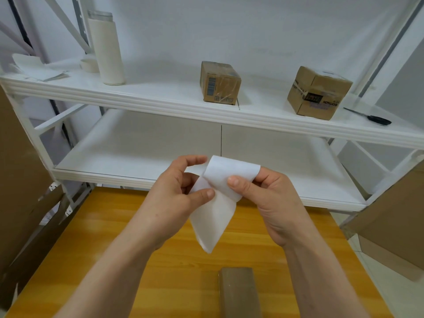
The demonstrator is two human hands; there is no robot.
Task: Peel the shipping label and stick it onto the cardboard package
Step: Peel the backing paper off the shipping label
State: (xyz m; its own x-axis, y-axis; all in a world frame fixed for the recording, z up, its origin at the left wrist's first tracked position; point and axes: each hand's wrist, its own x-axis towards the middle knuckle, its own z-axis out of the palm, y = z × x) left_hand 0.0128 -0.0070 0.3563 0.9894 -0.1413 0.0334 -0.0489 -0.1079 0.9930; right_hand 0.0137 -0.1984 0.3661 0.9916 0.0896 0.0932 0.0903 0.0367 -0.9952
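Shipping label (214,222): white sheet held above the middle of the desk (128,260), its top flap curled over.
Left hand (177,193): pinches the sheet's left edge.
Right hand (266,198): pinches the curled flap, possibly the peeled layer.
Cardboard package (238,292): at the desk's near edge, below and apart from the label.

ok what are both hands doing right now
Left hand: pinching the shipping label.
Right hand: pinching the same label's curled upper part.
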